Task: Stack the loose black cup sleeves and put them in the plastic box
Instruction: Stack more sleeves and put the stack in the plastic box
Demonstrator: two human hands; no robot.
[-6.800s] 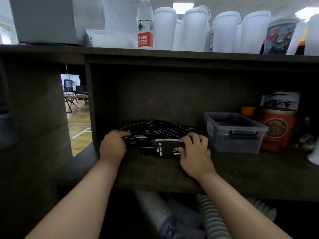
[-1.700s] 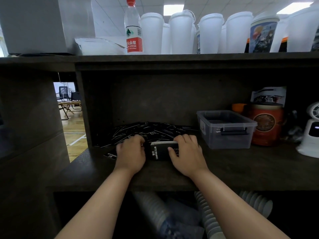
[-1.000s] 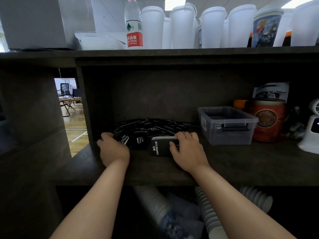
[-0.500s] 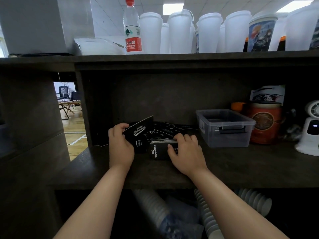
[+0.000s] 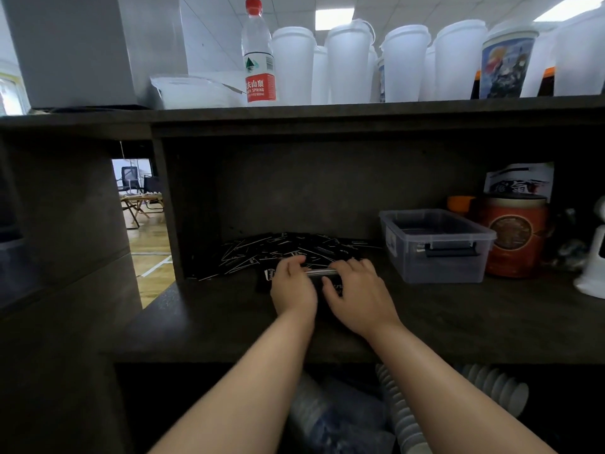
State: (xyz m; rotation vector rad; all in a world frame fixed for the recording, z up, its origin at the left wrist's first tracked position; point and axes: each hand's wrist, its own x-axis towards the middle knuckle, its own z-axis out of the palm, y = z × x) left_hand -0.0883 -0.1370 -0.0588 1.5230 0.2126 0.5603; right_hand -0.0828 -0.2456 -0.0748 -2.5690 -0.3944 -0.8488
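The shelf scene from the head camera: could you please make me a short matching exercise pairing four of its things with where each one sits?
Things
1. water bottle
2. plastic box
3. stack of sleeves
4. orange-red canister

Places
A. between the left hand and the right hand
B. to the right of the plastic box
C. on the top shelf, left of the white cups
D. on the middle shelf, right of the loose sleeves

Pairs: 1-C, 2-D, 3-A, 4-B
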